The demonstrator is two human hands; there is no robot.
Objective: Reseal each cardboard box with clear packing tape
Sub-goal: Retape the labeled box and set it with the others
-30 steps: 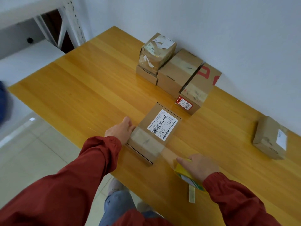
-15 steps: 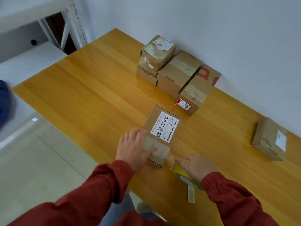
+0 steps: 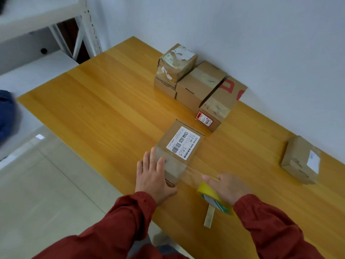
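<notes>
I'm watching the left hand [image 3: 155,177] lying flat on the near end of the box [image 3: 169,139], fingers straight and a little spread, pressing the clear tape [image 3: 175,166] onto the cardboard and gripping nothing. The box is sitting close to the front edge of the surface [image 3: 93,113], its white label [image 3: 183,143] facing up. The tape is crossing its near end and stretching off taut to the right, toward the roll [image 3: 211,198]. The right hand [image 3: 226,187] is covering that yellow roll just beside the box, forefinger pointing along the tape and the other fingers curling round the rim; the thumb is hidden from me. A loose strip [image 3: 209,216] is dangling under the roll. I'm judging this box small, light and stiff, and likely to skate on the smooth wood when the tape pulls, so a flat palm pinning it from above is suiting it better than a pinch at the sides. The tape is looking thin and clingy, apt to wrinkle or fold on itself, so I'd be holding the roll by its rim. The stack [image 3: 200,85] is waiting by the wall, and a lone box [image 3: 298,157] well apart on the right.
</notes>
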